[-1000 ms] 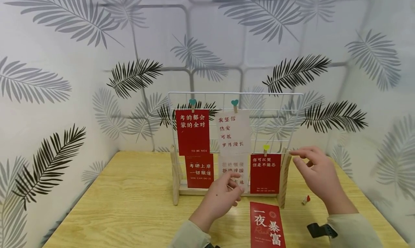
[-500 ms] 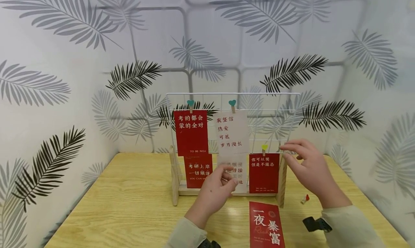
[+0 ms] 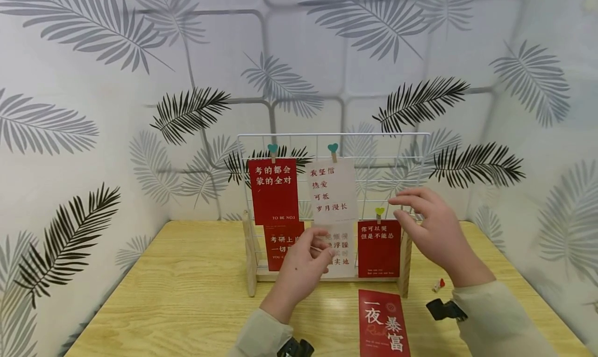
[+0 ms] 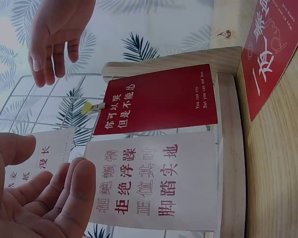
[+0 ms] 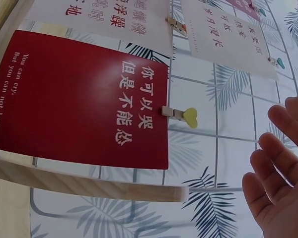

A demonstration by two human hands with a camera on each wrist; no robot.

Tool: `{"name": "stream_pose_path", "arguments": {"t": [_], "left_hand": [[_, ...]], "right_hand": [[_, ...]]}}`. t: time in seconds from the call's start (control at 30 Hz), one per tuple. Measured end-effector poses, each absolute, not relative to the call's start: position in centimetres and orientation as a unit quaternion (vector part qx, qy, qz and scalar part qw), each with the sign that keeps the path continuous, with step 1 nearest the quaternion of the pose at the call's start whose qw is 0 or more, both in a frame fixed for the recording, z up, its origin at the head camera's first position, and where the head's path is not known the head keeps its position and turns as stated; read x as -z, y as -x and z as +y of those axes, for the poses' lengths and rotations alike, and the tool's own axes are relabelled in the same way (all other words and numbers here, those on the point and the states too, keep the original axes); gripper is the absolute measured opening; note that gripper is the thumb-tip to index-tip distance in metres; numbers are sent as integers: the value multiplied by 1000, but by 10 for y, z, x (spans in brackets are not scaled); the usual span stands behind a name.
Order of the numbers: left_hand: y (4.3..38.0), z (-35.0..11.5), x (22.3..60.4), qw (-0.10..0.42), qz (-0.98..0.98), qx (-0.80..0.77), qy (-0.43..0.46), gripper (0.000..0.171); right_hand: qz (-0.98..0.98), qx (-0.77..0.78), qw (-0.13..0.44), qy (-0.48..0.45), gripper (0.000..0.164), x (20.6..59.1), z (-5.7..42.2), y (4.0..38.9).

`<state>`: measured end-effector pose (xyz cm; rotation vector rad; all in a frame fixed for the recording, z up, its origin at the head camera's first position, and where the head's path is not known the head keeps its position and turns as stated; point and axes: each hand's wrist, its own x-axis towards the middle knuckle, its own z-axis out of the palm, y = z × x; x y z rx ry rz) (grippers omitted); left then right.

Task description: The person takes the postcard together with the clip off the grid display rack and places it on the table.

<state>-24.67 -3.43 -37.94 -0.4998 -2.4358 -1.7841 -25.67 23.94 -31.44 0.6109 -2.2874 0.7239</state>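
Observation:
A white wire grid rack (image 3: 397, 135) on wooden feet bears several red and white cards. My left hand (image 3: 299, 266), fingers loosely bent, hovers before the lower white card (image 3: 343, 261) and partly covers the lower left red card (image 3: 275, 243). Thumb and fingers are apart in the left wrist view, with nothing between them. To the right, my right hand (image 3: 432, 232) is raised in front of the rack's right post, near the yellow heart clip (image 3: 379, 211) that pins the lower right red card (image 3: 379, 253). It holds nothing; its fingers (image 5: 275, 153) are spread from the thumb.
Teal heart clips pin the upper red card (image 3: 273, 193) and upper white card (image 3: 333, 191). Another red card (image 3: 383, 320) lies flat on the wooden table (image 3: 187, 294) before the rack. A small red-topped clip (image 3: 438, 285) lies right of the rack.
My right hand has moved left and up, in front of the rack's right side. My left hand has shifted left and slightly up, uncovering more of the lower white card.

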Motion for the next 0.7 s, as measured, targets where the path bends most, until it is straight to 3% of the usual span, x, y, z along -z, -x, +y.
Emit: {"name": "stream_pose_path", "arguments": {"t": [0.7], "left_hand": [[256,-43,359,101,-813,550,163,45]], "right_hand": [[-848,-226,376,-298,25,278,218,264]]}}
